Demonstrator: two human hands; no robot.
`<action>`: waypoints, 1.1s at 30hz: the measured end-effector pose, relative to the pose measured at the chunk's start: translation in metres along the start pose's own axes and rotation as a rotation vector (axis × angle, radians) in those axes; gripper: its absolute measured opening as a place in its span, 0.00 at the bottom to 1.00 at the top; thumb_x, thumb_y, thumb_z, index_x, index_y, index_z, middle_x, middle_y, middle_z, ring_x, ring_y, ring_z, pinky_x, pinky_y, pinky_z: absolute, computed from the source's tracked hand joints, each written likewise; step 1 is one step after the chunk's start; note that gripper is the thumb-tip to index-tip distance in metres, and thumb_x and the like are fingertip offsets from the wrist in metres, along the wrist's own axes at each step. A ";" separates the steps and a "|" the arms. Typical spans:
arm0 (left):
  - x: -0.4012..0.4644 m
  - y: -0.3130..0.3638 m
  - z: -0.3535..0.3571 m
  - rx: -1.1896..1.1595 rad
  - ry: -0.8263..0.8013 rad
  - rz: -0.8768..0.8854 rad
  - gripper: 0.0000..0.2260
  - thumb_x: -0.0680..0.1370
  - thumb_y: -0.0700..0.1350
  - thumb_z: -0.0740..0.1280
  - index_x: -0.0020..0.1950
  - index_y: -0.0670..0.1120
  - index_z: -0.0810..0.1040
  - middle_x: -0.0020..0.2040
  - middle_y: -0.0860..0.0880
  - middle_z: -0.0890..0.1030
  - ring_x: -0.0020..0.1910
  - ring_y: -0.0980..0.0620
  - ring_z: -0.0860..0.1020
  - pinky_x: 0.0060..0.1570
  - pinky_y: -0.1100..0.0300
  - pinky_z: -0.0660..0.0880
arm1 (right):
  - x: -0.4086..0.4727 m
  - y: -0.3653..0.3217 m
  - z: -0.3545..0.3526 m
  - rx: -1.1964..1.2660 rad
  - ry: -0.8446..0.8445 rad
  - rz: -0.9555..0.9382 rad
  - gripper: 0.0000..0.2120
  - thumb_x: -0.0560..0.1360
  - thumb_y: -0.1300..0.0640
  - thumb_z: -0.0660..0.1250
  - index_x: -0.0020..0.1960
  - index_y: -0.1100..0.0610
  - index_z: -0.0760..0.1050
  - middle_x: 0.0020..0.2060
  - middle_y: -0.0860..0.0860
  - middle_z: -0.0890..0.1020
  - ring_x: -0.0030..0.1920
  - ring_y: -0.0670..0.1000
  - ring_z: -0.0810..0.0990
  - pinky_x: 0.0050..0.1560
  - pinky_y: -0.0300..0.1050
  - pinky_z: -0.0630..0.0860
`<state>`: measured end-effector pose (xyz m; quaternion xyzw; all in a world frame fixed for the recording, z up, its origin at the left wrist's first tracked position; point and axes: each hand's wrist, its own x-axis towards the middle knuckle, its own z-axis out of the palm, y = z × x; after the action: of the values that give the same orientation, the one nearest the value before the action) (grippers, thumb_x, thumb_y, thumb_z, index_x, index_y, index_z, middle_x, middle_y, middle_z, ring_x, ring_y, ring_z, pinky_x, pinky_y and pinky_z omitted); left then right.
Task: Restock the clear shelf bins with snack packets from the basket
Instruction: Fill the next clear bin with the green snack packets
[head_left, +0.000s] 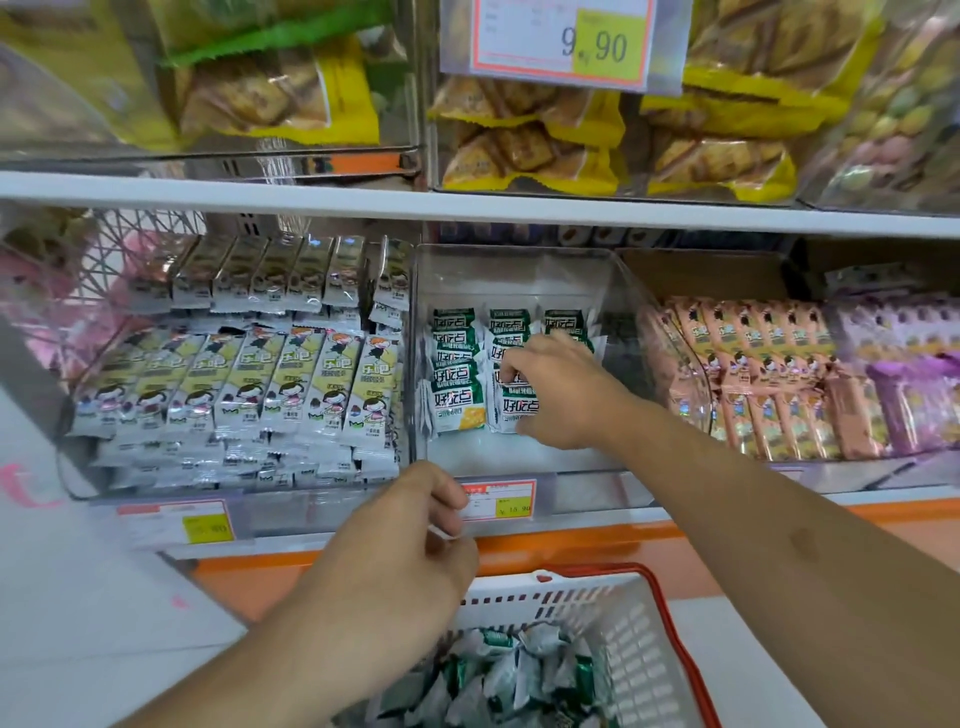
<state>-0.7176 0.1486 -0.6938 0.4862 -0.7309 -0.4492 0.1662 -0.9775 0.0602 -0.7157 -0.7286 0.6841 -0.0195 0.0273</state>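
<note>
1. Two hands are in view. The middle clear bin (524, 260) holds green-and-white packets (457, 374) in three rows, roughly four showing in the left row; the other rows are partly hidden by the right hand (558, 395), so I cannot count them exactly.
2. One white basket (618, 649) with a red handle sits below the shelf, holding a loose heap of the same green packets, too jumbled to count.
3. The left bin (234, 374) is packed with yellow-and-white bars, seven across the front row. To the right stand rows of pink bars (753, 374) and purple packs (904, 384). The upper shelf carries yellow bags (530, 150) behind a price tag (563, 41) reading 9.90.
4. A second price tag (498, 500) hangs on the middle bin's front lip, partly covered by the left hand (415, 535).
5. The right hand reaches into the middle bin, fingers (511, 371) curled round one packet (514, 408) at the front of the middle row, thumb low at its bottom edge.
6. The left hand hovers over the basket rim, its fingers loosely curled; a thin white edge shows between them, but I cannot tell whether it holds a packet.
</note>
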 end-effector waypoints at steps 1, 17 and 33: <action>0.001 -0.002 0.000 -0.008 -0.011 -0.003 0.08 0.81 0.47 0.68 0.54 0.59 0.73 0.50 0.58 0.78 0.43 0.57 0.81 0.34 0.65 0.75 | -0.001 0.000 -0.002 0.002 -0.004 0.003 0.27 0.70 0.47 0.80 0.64 0.47 0.73 0.58 0.49 0.73 0.61 0.54 0.68 0.62 0.51 0.68; -0.026 -0.078 -0.018 0.575 -0.161 -0.208 0.10 0.80 0.52 0.66 0.53 0.46 0.81 0.52 0.47 0.84 0.49 0.48 0.80 0.46 0.56 0.76 | -0.150 -0.095 0.008 0.346 -0.197 -0.258 0.10 0.80 0.50 0.68 0.42 0.49 0.70 0.35 0.46 0.76 0.37 0.49 0.75 0.40 0.51 0.77; -0.017 -0.204 0.043 0.389 -0.306 -0.764 0.54 0.78 0.64 0.66 0.79 0.37 0.29 0.82 0.35 0.40 0.78 0.36 0.62 0.71 0.50 0.65 | -0.177 -0.128 0.278 0.535 -0.769 0.385 0.31 0.79 0.40 0.67 0.78 0.47 0.62 0.64 0.56 0.78 0.47 0.56 0.82 0.41 0.51 0.77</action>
<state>-0.6244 0.1593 -0.8812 0.6711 -0.5863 -0.3992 -0.2158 -0.8433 0.2484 -0.9829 -0.5110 0.7176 0.0808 0.4662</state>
